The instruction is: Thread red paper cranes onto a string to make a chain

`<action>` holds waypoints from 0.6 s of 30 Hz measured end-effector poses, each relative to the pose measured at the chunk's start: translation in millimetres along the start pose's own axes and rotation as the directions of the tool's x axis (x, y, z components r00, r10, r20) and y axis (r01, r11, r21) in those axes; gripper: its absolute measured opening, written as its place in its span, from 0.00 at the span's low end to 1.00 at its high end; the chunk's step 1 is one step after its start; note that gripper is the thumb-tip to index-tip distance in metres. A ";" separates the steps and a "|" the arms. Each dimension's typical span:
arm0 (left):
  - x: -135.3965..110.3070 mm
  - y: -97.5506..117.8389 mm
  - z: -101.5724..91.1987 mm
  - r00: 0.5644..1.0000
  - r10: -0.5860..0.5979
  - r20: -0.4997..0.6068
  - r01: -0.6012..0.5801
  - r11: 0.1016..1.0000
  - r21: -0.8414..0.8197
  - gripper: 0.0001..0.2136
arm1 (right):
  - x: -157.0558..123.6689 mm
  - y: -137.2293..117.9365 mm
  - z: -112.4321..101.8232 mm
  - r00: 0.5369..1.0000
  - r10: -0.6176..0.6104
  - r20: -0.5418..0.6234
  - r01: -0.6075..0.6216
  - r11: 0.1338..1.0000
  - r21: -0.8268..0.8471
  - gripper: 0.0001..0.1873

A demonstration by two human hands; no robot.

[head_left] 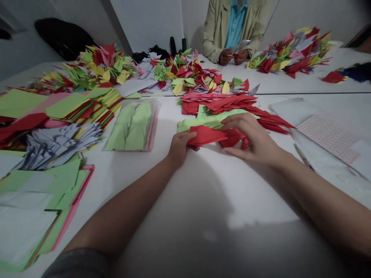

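My left hand (181,148) pinches one end of a red folded origami paper (205,135), with the thumb on top. My right hand (251,137) holds the other side, its fingers arched over a further red fold (232,138). Both hands sit just above a stack of light green paper (199,123). Behind that lies a heap of flat red folded pieces (220,103). My fingers hide part of the red paper, so its full shape does not show.
Many folded paper birds (191,75) in red, green, yellow and pink cover the white table (203,193). Stacks of coloured paper (66,108) and a plastic sleeve of green paper (133,125) lie left. A pink-gridded sheet (329,137) lies right. Across the table, a person in a beige jacket (234,34) holds paper.
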State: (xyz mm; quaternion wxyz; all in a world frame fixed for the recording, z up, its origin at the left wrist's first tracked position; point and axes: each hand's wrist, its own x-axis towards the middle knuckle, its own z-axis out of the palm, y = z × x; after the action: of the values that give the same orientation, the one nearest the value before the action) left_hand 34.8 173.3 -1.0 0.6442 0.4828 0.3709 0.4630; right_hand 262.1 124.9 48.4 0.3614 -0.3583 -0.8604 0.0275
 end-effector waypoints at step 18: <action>4.1 -10.1 -12.2 0.707 0.573 -0.414 -0.373 0.800 0.470 0.16 | -13.8 34.5 -14.4 0.860 0.382 0.339 -0.302 0.916 -0.264 0.28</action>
State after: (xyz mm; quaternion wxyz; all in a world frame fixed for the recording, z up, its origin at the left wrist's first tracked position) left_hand 27.1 179.5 -14.0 0.2728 0.5199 0.4732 0.6568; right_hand 298.6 138.6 40.1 0.1369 -0.5282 -0.8348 0.0736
